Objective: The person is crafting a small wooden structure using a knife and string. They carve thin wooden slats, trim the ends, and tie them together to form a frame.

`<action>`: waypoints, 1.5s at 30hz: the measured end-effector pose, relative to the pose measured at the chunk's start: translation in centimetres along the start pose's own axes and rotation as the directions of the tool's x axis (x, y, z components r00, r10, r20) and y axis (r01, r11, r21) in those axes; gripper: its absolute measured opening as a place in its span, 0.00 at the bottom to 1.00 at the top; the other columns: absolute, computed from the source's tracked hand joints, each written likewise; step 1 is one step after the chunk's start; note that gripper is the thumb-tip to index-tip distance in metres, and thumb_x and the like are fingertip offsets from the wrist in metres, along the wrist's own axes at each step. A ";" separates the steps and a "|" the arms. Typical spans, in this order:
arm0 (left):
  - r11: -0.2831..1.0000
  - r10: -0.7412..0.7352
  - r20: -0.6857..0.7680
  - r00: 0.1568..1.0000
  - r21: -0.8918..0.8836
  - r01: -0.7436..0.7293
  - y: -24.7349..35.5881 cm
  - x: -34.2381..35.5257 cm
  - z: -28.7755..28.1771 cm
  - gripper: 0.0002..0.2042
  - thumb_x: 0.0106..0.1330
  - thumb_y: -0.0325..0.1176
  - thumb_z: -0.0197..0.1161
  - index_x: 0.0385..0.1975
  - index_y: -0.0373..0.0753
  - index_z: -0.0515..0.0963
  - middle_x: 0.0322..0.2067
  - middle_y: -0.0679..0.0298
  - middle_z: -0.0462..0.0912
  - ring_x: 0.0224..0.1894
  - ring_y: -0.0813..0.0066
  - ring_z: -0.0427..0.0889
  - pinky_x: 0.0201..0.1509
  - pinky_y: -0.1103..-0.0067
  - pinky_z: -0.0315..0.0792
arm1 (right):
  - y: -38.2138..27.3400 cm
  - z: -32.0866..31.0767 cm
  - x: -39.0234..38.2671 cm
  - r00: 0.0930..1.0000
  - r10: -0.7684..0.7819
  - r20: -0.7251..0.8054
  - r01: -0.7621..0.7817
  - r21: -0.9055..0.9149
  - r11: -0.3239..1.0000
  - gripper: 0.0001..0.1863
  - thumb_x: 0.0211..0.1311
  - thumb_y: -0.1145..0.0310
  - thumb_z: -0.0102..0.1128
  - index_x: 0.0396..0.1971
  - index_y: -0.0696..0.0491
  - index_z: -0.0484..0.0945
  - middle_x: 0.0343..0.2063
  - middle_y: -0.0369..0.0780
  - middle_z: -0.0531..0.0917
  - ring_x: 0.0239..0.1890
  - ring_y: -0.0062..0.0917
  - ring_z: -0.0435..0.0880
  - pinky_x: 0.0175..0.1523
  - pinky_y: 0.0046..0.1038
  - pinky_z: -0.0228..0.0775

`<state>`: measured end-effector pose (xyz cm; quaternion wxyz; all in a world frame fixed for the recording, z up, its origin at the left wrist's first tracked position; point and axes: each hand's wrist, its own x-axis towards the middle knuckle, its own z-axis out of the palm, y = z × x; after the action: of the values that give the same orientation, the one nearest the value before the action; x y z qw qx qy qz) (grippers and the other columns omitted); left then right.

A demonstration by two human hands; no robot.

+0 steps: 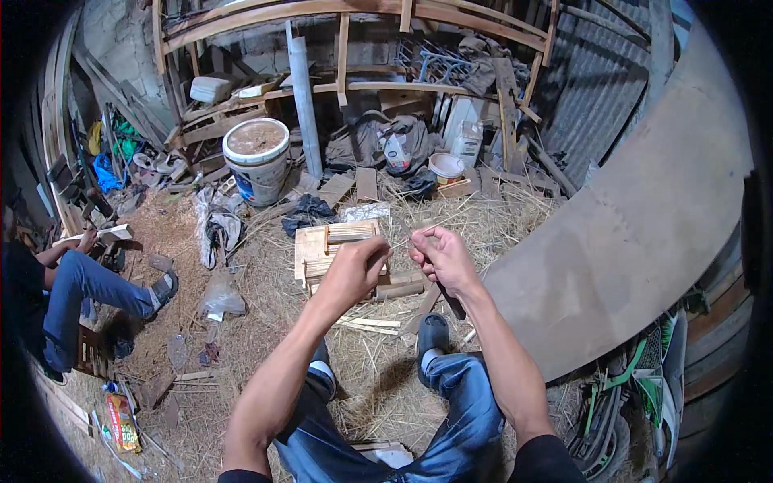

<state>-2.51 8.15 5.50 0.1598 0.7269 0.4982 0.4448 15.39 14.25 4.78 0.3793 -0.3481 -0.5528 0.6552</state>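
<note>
I see left hand and right hand curled, on what I cannot tell; slatted wood beyond the left seems light, stiff: best lift its edge.

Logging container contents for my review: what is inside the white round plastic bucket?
At the top of the bucket, brown, crumbly-looking material shows; anything beneath it is covered.

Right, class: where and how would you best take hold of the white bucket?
Probably two-handed, by opposite sides of the white rim, coming from the near side. The bucket stands upright, and its round rim sticks out slightly. Brown material fills it nearly to the top, so keep it level. A grey post crowds its right.
</note>
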 end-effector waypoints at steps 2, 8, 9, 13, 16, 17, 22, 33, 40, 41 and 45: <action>1.000 0.000 -0.053 0.999 0.017 0.001 -0.5 0.0 0.2 0.07 0.59 0.28 0.58 0.27 0.30 0.73 0.21 0.51 0.77 0.22 0.62 0.76 0.26 0.73 0.68 | 0.7 1.1 0.0 0.999 -0.038 -0.035 0.039 0.015 0.999 0.13 0.62 0.61 0.54 0.37 0.55 0.68 0.17 0.32 0.73 0.11 0.08 0.60 0.13 0.12 0.47; 1.000 0.003 -0.102 0.995 0.007 -0.002 -0.7 0.0 0.0 0.08 0.60 0.31 0.59 0.26 0.30 0.74 0.17 0.53 0.76 0.16 0.70 0.73 0.22 0.76 0.66 | 1.2 1.2 0.7 0.982 -0.132 -0.133 0.124 -0.066 0.990 0.10 0.64 0.62 0.51 0.35 0.54 0.69 0.19 0.31 0.74 0.12 0.09 0.65 0.14 0.12 0.53; 1.000 0.028 -0.118 0.993 0.007 -0.028 -0.8 0.0 0.1 0.08 0.60 0.31 0.59 0.26 0.31 0.74 0.17 0.54 0.76 0.15 0.71 0.72 0.22 0.76 0.65 | 0.8 0.4 0.6 0.988 -0.105 -0.116 0.104 -0.016 0.994 0.10 0.64 0.62 0.51 0.34 0.54 0.70 0.19 0.31 0.74 0.13 0.09 0.66 0.14 0.12 0.54; 0.999 -0.048 -0.026 0.999 0.023 0.048 -0.5 -0.4 -0.8 0.07 0.60 0.29 0.57 0.27 0.30 0.73 0.21 0.49 0.76 0.22 0.55 0.77 0.27 0.71 0.69 | 0.8 0.1 0.5 0.992 -0.015 -0.124 0.016 0.011 1.000 0.09 0.64 0.62 0.52 0.35 0.52 0.69 0.18 0.30 0.72 0.11 0.08 0.62 0.14 0.10 0.53; 1.000 0.003 -0.072 0.997 0.017 -0.001 -0.3 -0.3 -1.1 0.07 0.59 0.29 0.59 0.27 0.31 0.74 0.18 0.54 0.77 0.18 0.70 0.74 0.24 0.76 0.67 | 0.7 -0.4 0.4 0.993 -0.019 -0.118 0.030 0.095 0.995 0.09 0.63 0.62 0.53 0.35 0.51 0.68 0.17 0.30 0.71 0.11 0.08 0.61 0.13 0.10 0.52; 0.998 0.027 -0.063 0.998 0.052 -0.024 -0.5 -0.4 -1.0 0.06 0.59 0.28 0.59 0.28 0.31 0.74 0.20 0.53 0.78 0.20 0.67 0.76 0.26 0.75 0.68 | 0.6 -0.5 0.5 0.994 -0.025 -0.107 0.037 0.111 0.993 0.09 0.63 0.62 0.53 0.35 0.51 0.68 0.17 0.30 0.71 0.11 0.08 0.61 0.13 0.10 0.51; 0.998 0.046 -0.021 0.999 0.049 -0.045 -0.6 -0.4 -0.7 0.05 0.58 0.27 0.59 0.29 0.31 0.74 0.23 0.52 0.78 0.22 0.64 0.78 0.28 0.75 0.69 | 0.1 -0.2 0.8 1.000 0.015 -0.021 -0.013 0.084 0.996 0.12 0.61 0.61 0.56 0.35 0.52 0.67 0.16 0.31 0.71 0.11 0.08 0.60 0.12 0.11 0.48; 0.984 -0.145 -0.079 0.986 0.096 0.153 -2.1 -1.2 -3.1 0.07 0.58 0.29 0.60 0.28 0.31 0.75 0.20 0.52 0.77 0.18 0.68 0.74 0.24 0.76 0.67 | 0.3 -11.2 0.2 0.887 -0.184 -0.422 0.230 0.059 0.971 0.14 0.63 0.60 0.52 0.40 0.55 0.72 0.17 0.29 0.70 0.11 0.06 0.59 0.13 0.09 0.46; 0.991 0.044 -0.172 0.984 0.129 -0.021 -2.0 -0.5 -1.8 0.05 0.56 0.26 0.60 0.28 0.31 0.74 0.22 0.52 0.78 0.22 0.64 0.78 0.28 0.76 0.70 | 1.2 0.8 0.2 1.000 0.014 0.028 -0.015 0.037 0.999 0.16 0.63 0.61 0.52 0.46 0.53 0.70 0.18 0.33 0.74 0.12 0.08 0.60 0.13 0.11 0.48; 0.995 0.016 -0.131 0.991 0.099 -0.002 -1.6 -0.3 -1.6 0.05 0.55 0.25 0.61 0.27 0.30 0.73 0.22 0.52 0.77 0.23 0.64 0.78 0.28 0.77 0.70 | 1.1 1.6 0.3 0.998 0.008 0.062 -0.013 0.079 0.997 0.14 0.63 0.61 0.52 0.43 0.53 0.70 0.19 0.33 0.74 0.12 0.08 0.61 0.13 0.12 0.47; 0.996 -0.018 -0.103 0.995 0.089 0.027 -0.7 0.0 -0.9 0.06 0.57 0.27 0.61 0.27 0.31 0.74 0.20 0.53 0.76 0.20 0.68 0.75 0.25 0.78 0.67 | 1.0 1.3 0.7 0.997 -0.006 0.071 -0.005 0.145 0.989 0.11 0.64 0.60 0.51 0.35 0.53 0.69 0.18 0.32 0.73 0.12 0.07 0.61 0.12 0.12 0.46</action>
<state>-3.62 8.34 5.50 0.1063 0.7040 0.5335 0.4566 13.82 14.16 3.92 0.3840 -0.2959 -0.5169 0.7055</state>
